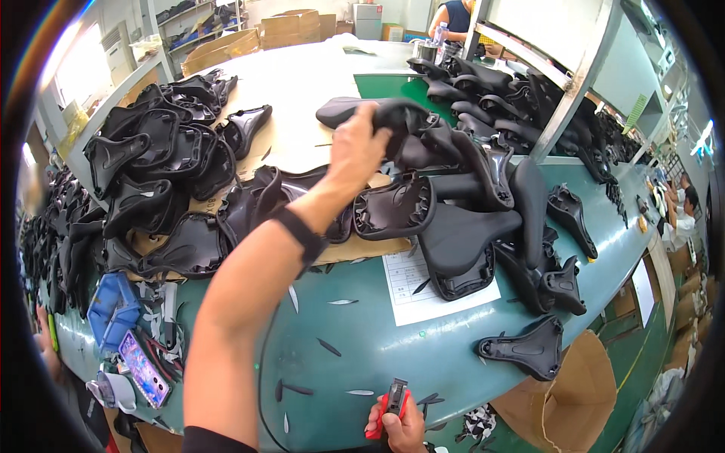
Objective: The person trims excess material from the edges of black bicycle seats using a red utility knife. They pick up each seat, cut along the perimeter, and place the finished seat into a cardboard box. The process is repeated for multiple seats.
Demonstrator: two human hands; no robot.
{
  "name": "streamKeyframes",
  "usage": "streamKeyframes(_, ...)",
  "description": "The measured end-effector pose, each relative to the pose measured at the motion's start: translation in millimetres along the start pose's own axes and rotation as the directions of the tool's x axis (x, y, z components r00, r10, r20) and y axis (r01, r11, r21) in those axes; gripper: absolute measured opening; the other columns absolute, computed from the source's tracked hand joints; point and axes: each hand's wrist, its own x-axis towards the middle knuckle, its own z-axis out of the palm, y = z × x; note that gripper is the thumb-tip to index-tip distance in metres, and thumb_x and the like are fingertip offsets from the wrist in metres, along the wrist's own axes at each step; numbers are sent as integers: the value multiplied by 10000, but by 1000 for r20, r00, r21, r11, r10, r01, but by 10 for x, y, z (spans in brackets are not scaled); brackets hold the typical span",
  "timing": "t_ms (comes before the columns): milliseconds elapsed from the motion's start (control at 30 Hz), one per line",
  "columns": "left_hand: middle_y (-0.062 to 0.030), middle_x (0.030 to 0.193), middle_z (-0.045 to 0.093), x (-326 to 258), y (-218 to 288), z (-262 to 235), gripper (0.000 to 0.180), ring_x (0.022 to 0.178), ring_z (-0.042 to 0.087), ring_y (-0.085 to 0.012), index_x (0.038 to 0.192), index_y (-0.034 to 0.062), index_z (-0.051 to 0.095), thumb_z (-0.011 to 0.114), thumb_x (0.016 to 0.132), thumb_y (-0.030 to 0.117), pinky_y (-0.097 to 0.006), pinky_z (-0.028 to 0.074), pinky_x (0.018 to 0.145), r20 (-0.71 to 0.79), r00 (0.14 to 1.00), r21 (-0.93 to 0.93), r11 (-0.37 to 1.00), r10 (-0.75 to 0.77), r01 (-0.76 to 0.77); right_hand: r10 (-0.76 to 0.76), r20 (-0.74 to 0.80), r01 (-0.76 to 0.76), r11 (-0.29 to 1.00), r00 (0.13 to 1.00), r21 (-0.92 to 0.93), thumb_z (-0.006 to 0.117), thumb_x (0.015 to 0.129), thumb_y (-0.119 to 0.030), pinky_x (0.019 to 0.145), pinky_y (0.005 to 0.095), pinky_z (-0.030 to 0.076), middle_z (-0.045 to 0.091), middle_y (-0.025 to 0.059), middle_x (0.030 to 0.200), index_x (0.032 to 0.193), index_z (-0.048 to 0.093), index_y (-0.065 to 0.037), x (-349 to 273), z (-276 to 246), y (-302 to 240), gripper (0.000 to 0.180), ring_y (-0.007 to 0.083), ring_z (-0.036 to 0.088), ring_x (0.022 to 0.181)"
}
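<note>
Reaching far over the table, my left hand (355, 147) is closed on a black bicycle saddle (336, 113) at the edge of the saddle pile; part of its grip is hidden and slightly blurred. A dark band wraps my left wrist. Low in the view, my right hand (406, 430) is wrapped round a red and black utility knife (395, 399), its tip pointing away from me. Between the hands, black saddles lie heaped, some with their hollow undersides up, such as one saddle (393, 208). A smooth saddle (464, 235) rests partly over a printed paper sheet (408, 306).
Thin black offcuts (328, 347) lie scattered on the green table (325, 408). At left are a blue tray (113, 309), a phone (145, 366) and a white bottle (113, 389). A cardboard box (574, 396) stands beyond the right edge. A metal post (570, 102) rises at right; people work farther off.
</note>
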Motion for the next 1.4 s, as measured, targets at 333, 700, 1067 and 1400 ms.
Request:
streamKeyframes(333,-113,1082,611,-1142,235,-1742,429,986,594,-143,1255,-19,452,618,912,177,-269,478,872,65,911,-584,725,-407,365,-208,-61,204,976,976,-74,555,938,-184,614,330,551,568,127,893,1204,352,-9,100,-36,20,377,177,606,679)
streamKeyframes(700,-208,1082,614,-1094,555,-1042,435,951,616,-286,1114,-48,503,555,932,344,-379,501,833,638,600,-286,575,-483,767,-265,-114,262,964,957,-39,556,946,-156,612,290,532,592,118,876,1157,392,19,80,35,0,320,146,607,687)
streamKeyframes(1067,-136,1157,599,-1435,436,-474,294,1017,604,-257,1180,6,497,539,919,135,-421,473,932,508,653,-670,219,-562,709,-284,-117,278,958,952,-63,546,942,-166,652,325,547,572,137,939,1234,328,1,67,21,43,401,176,605,703)
streamKeyframes(1400,-172,1386,471,-2831,174,-2445,489,1264,447,-241,1356,-49,433,473,973,253,-320,323,1061,608,551,-102,632,-572,768,-123,-140,80,958,983,-276,524,938,-92,622,253,528,598,106,1128,1301,367,0,-120,63,-235,406,100,574,702)
